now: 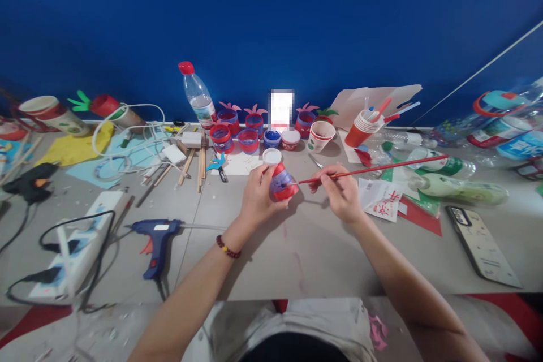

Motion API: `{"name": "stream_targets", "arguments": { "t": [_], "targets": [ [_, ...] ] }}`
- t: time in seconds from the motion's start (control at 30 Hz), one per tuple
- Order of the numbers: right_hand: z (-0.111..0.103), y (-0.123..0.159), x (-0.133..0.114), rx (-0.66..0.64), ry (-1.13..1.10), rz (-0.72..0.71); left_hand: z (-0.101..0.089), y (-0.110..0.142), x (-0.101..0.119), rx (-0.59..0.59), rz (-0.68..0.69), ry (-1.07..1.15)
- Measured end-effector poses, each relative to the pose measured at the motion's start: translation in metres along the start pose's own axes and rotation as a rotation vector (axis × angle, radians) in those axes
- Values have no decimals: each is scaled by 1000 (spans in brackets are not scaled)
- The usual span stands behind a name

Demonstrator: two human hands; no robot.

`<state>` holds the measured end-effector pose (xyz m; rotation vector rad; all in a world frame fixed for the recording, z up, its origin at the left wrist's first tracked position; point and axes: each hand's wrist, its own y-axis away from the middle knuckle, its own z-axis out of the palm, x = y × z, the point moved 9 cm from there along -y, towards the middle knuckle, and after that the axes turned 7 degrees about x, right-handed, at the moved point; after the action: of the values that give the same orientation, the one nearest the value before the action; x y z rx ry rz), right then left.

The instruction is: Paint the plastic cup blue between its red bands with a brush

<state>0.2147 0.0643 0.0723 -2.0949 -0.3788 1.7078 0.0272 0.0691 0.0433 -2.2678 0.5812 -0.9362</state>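
My left hand (257,194) is closed around a small rounded plastic piece painted red and blue (283,182), held above the grey table (297,249). My right hand (339,191) pinches a long red paintbrush (373,169) whose tip touches the piece's right side. Just behind the piece stands a small open white pot (272,156). Further back are small paint pots, blue (272,138) and red (291,138), and several finished red-and-blue cups (221,137) with pink leaf tops.
A blue glue gun (156,237) and a power strip (76,254) lie at the left among cables. A water bottle (199,96) stands at the back. Stacked orange cups (360,127), plastic bottles (458,186) and a phone (481,244) sit at the right.
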Motion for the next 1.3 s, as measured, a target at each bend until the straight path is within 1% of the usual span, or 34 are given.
{"name": "stream_targets", "arguments": {
  "t": [0.1,0.23,0.47,0.6,0.77,0.83,0.97,1.03,1.13,1.3],
  "targets": [
    [11,6,-6,-67,103,-43,-1,-1,2,30,10,4],
    [14,5,-14,-64,254,-129,-2,-1,4,23,23,-1],
    [5,-2,-18,-13,246,-117,-1,0,3,-18,28,-19],
    [-3,-5,-14,23,229,-101,-1,0,2,-19,22,-1],
    [-16,-9,-7,100,238,-106,-4,-1,1,-8,1,18],
    [-21,-11,-4,146,200,-104,-4,-2,0,-5,-13,30],
    [-32,-11,2,274,53,-61,-4,-3,-5,8,-71,91],
    [-34,-10,4,301,-8,-44,-3,-3,-8,9,-103,130],
    [-32,-10,8,275,-88,-10,-1,-2,-10,-3,-135,181],
    [-20,-5,15,180,-184,66,-1,-1,-8,-23,-122,196]
  ]
}}
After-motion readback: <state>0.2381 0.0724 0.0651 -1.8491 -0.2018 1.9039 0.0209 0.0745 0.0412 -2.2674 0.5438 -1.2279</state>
